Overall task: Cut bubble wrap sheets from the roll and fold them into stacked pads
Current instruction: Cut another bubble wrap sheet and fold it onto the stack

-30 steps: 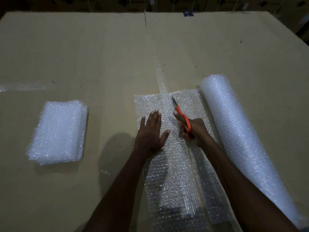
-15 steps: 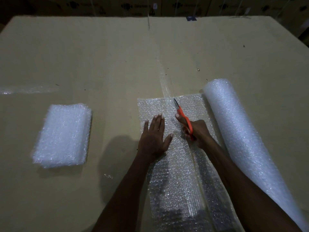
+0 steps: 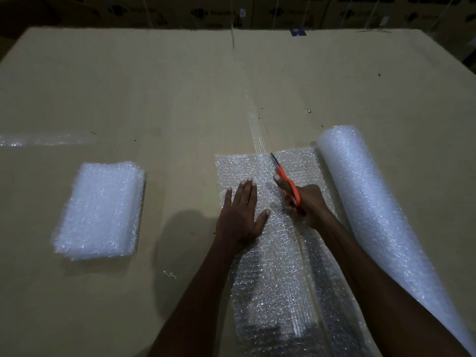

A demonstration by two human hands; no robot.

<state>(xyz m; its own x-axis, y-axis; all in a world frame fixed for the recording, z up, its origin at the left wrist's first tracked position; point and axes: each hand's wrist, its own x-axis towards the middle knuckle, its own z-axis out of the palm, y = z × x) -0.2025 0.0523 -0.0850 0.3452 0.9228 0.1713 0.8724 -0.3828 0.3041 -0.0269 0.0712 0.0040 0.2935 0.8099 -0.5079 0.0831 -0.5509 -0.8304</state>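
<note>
A bubble wrap roll (image 3: 373, 202) lies on the right of the cardboard-covered table (image 3: 154, 86), with a length of unrolled wrap (image 3: 273, 284) spread flat to its left. My left hand (image 3: 242, 212) presses flat on the left strip, fingers spread. My right hand (image 3: 306, 204) grips orange-handled scissors (image 3: 286, 181) whose blade tip is nearly at the sheet's far edge. A cut line runs back toward me along the sheet. A stack of folded bubble wrap pads (image 3: 100, 210) sits at the left.
Clear tape strips run along the cardboard seam (image 3: 257, 130) beyond the sheet and at the left edge (image 3: 43, 139). Dark cartons (image 3: 231, 11) line the far side behind the table. A small scrap (image 3: 170, 274) lies near my left forearm.
The scissors and my right hand have advanced a little farther away from me along the cut, closer to the sheet's far edge. My left hand stays flat on the sheet.
</note>
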